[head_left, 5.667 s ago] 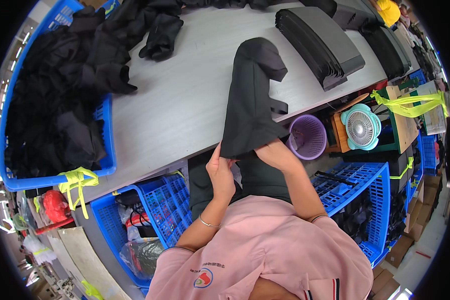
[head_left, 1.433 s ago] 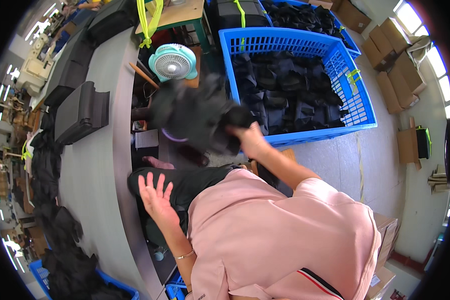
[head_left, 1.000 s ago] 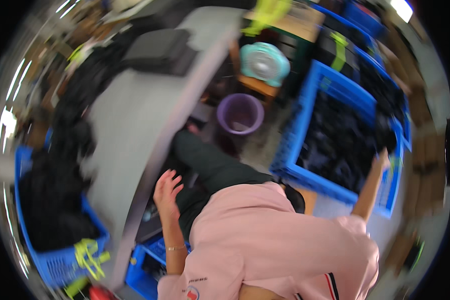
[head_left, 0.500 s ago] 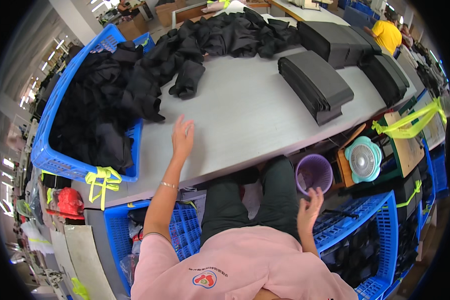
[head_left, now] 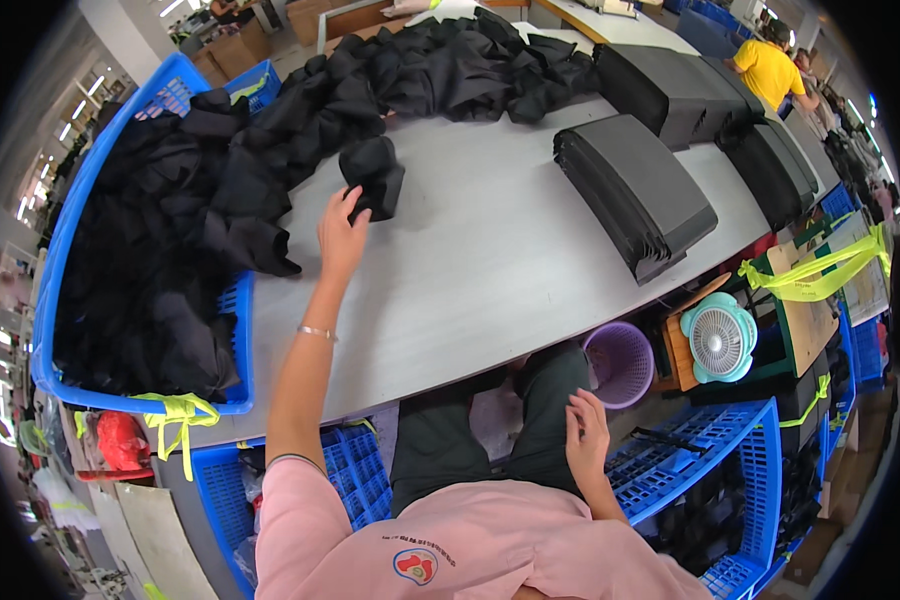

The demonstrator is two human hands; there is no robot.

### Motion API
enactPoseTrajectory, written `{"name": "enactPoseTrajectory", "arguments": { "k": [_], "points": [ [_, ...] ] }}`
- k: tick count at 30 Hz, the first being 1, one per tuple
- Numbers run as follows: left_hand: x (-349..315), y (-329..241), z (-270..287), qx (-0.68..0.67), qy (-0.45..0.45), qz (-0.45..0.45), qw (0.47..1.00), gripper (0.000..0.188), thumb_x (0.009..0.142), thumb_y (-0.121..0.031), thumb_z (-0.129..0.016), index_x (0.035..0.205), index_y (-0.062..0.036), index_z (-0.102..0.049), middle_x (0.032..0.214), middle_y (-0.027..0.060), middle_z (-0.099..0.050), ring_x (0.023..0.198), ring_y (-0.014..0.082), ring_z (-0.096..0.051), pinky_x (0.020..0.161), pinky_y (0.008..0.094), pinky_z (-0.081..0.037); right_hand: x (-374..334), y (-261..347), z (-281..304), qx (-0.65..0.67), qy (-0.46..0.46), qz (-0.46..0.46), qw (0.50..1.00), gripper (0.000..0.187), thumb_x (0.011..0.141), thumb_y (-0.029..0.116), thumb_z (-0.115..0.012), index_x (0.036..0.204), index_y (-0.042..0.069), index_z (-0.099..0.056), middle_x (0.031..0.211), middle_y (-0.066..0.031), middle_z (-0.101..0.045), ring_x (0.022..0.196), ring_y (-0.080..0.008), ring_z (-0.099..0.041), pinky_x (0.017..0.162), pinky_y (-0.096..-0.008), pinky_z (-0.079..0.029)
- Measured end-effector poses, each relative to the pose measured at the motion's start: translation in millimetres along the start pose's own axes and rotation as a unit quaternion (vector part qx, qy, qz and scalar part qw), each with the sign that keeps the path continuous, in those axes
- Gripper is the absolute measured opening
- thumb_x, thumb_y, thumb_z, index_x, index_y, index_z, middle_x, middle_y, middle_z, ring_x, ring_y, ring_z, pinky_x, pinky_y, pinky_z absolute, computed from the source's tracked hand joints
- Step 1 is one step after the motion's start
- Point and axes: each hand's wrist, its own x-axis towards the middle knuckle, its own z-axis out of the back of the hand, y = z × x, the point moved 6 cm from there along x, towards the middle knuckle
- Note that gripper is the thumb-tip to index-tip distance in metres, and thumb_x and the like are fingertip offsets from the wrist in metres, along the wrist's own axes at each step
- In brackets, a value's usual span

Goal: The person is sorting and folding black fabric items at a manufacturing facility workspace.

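Workroom: busy today, a wide grey table [head_left: 450, 270] sweeping across, and far right a co-worker in a yellow shirt [head_left: 770, 75].
Black cloth piece [head_left: 375, 170]: left of the table's middle, a little apart from the rest, which probably makes it easy to single out.
Left hand [head_left: 340, 238]: right up at that cloth's near edge, thumb and fingers parted around it; contact looks likely, but whether they pinch it firmly, I cannot tell.
Right hand [head_left: 587, 432]: near side, above the right thigh, fingers loosely curled and slightly spread, holding nothing.
Left blue crate [head_left: 243, 350]: at the table's left end, heaped full of crumpled black cloth [head_left: 150, 260]; it sits close to the left arm, seemingly for short reaches.
Long heap [head_left: 450, 65]: running on from that crate along the far edge, loose and tangled.
Black stack [head_left: 640, 190]: over on the right, pieces layered flat, presumably to keep their edges lined up.
Purple basket [head_left: 638, 370]: below the table's near edge, something pale inside, too small to name.
Right blue crate [head_left: 767, 460]: near right, more dark cloth down in it.
Fan [head_left: 720, 338]: at a wooden seat, grille turned this way, likely for cooling.
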Motion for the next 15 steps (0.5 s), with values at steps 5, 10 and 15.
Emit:
{"name": "enactPoseTrajectory", "arguments": {
  "k": [5,10,15],
  "points": [
    [-103.3,-95.6,0.1,-0.363,0.023,0.202,0.909,0.058,0.089,-0.003,-0.066,0.144,0.0012,-0.047,0.130,0.0063,-0.057,0.112,0.0161,-0.055,0.095,0.0284,-0.046,48.7,59.7,-54.9,0.141,0.092,0.046,0.985,0.043,0.091,-0.003,-0.064,0.132,-0.002,-0.052,0.129,-0.0160,-0.057,0.095,-0.0186,-0.068,0.078,-0.0275,-0.054],
    [-219.4,-177.3,-18.5,-0.651,0.073,0.305,0.691,0.079,0.093,-0.001,-0.063,0.156,0.0041,-0.014,0.151,0.0167,-0.040,0.137,0.0244,-0.046,0.110,0.0348,-0.042,102.1,97.9,-103.9,0.207,0.001,0.048,0.977,0.057,0.089,0.008,-0.070,0.140,0.002,-0.046,0.119,-0.0153,-0.058,0.090,-0.0213,-0.064,0.074,-0.0312,-0.053],
    [-267.9,-173.4,6.7,-0.532,0.245,0.434,0.684,0.050,0.094,-0.005,-0.065,0.140,0.0017,-0.048,0.139,0.0165,-0.055,0.130,0.0196,-0.053,0.103,0.0320,-0.048,115.9,61.2,-121.1,0.300,0.087,-0.074,0.947,0.027,0.092,-0.003,-0.061,0.119,0.000,-0.063,0.101,-0.0097,-0.067,0.083,-0.0159,-0.065,0.073,-0.0264,-0.053]
  ]
}}
